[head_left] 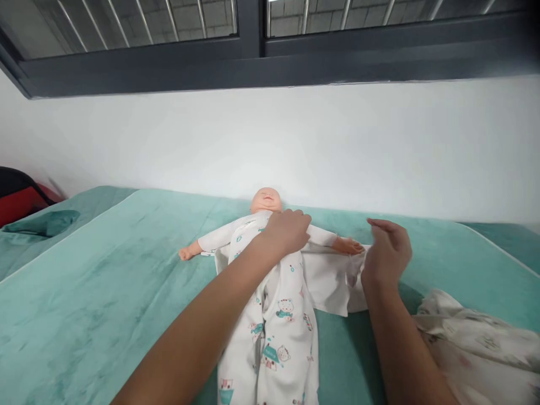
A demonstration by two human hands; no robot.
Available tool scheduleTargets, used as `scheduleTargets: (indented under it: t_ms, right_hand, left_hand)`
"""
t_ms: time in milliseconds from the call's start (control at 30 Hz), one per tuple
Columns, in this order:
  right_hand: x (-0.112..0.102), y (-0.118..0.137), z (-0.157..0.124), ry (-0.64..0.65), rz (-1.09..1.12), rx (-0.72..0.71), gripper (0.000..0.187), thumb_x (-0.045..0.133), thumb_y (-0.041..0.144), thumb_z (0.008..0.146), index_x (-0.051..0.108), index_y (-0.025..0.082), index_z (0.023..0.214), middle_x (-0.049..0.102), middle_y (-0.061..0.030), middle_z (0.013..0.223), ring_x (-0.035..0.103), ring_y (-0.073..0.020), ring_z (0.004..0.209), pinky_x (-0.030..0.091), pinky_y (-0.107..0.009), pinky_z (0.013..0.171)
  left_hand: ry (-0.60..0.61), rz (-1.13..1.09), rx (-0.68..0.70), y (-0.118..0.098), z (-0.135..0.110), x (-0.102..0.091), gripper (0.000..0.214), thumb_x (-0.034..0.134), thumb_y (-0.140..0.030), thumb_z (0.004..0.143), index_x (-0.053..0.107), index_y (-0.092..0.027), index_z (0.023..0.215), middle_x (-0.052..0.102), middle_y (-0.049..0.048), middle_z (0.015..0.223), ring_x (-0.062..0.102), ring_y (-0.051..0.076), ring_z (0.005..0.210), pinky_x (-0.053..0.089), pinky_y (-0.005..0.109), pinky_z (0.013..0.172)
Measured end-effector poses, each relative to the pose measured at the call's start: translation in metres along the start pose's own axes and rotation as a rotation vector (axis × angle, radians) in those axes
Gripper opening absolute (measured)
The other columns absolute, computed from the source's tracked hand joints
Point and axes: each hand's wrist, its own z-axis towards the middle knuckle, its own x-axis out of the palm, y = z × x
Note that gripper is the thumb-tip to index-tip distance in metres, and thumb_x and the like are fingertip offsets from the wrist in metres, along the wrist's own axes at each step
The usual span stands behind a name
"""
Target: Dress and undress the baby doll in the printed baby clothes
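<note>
A baby doll (266, 201) lies on its back on the teal bed (105, 281), head toward the wall, arms spread. It wears a white printed sleepsuit (280, 320). My left hand (287, 229) rests curled on the doll's chest near its neck, pressing on the fabric. My right hand (387, 252) hovers beside the doll's outstretched hand (349, 246), fingers held together and slightly bent, over a white cloth (333, 284) spread under that arm. Nothing shows inside the right hand.
A crumpled printed cloth (476, 343) lies at the right on the bed. A teal pillow (42, 223) and a red and black object (19, 197) sit at the far left. A white wall and a dark window frame (253, 56) stand behind.
</note>
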Motion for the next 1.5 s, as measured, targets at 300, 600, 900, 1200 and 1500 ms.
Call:
scheduleTargets:
  t_ms: [300, 600, 900, 1200, 1500]
  right_hand:
    - [0.047, 0.008, -0.07, 0.882, -0.227, -0.289, 0.044, 0.052, 0.049, 0.093, 0.054, 0.031, 0.133, 0.044, -0.0053, 0.151, 0.024, -0.0273, 0.147, 0.015, -0.055, 0.121]
    - [0.048, 0.005, -0.064, 0.848, -0.126, -0.145, 0.038, 0.067, 0.05, 0.081, 0.056, 0.026, 0.108, 0.045, -0.0063, 0.145, 0.039, -0.0252, 0.135, 0.027, -0.046, 0.116]
    - [0.043, 0.017, -0.081, 0.596, -0.063, -0.353, 0.027, 0.071, 0.043, 0.078, 0.054, 0.023, 0.072, 0.056, -0.0027, 0.096, 0.054, -0.0204, 0.098, 0.042, -0.036, 0.092]
    - [0.019, 0.013, -0.085, 0.739, -0.162, -0.151, 0.049, 0.059, 0.054, 0.085, 0.033, 0.021, 0.057, 0.031, 0.005, 0.058, 0.033, -0.0116, 0.06, 0.029, -0.028, 0.059]
    - [-0.034, 0.017, -0.106, 0.966, -0.432, -0.112, 0.034, 0.066, 0.054, 0.076, 0.055, 0.022, 0.084, 0.056, 0.004, 0.074, 0.05, -0.0167, 0.072, 0.039, -0.028, 0.064]
  left_hand:
    - [-0.531, -0.757, -0.433, 0.066, -0.085, 0.051, 0.049, 0.055, -0.049, 0.09, 0.049, -0.022, 0.13, 0.051, 0.0095, 0.141, 0.048, 0.025, 0.13, 0.038, 0.039, 0.109]
    - [-0.787, -0.734, -0.278, 0.056, -0.081, 0.073, 0.023, 0.068, -0.035, 0.083, 0.053, -0.022, 0.094, 0.058, 0.0065, 0.126, 0.053, 0.022, 0.12, 0.039, 0.037, 0.105]
    - [-0.934, -0.32, -0.279, 0.046, -0.09, 0.082, 0.038, 0.054, -0.049, 0.092, 0.049, -0.022, 0.066, 0.057, 0.0016, 0.068, 0.054, 0.019, 0.077, 0.039, 0.034, 0.08]
    - [-0.696, -0.372, -0.427, 0.051, -0.12, 0.091, 0.048, 0.038, -0.053, 0.096, 0.049, -0.021, 0.062, 0.048, -0.0004, 0.056, 0.049, 0.017, 0.061, 0.031, 0.03, 0.064]
    - [-0.308, -0.704, -0.292, 0.046, -0.197, 0.099, 0.048, 0.067, -0.056, 0.076, 0.053, -0.022, 0.106, 0.063, 0.0003, 0.092, 0.057, 0.019, 0.079, 0.042, 0.029, 0.067]
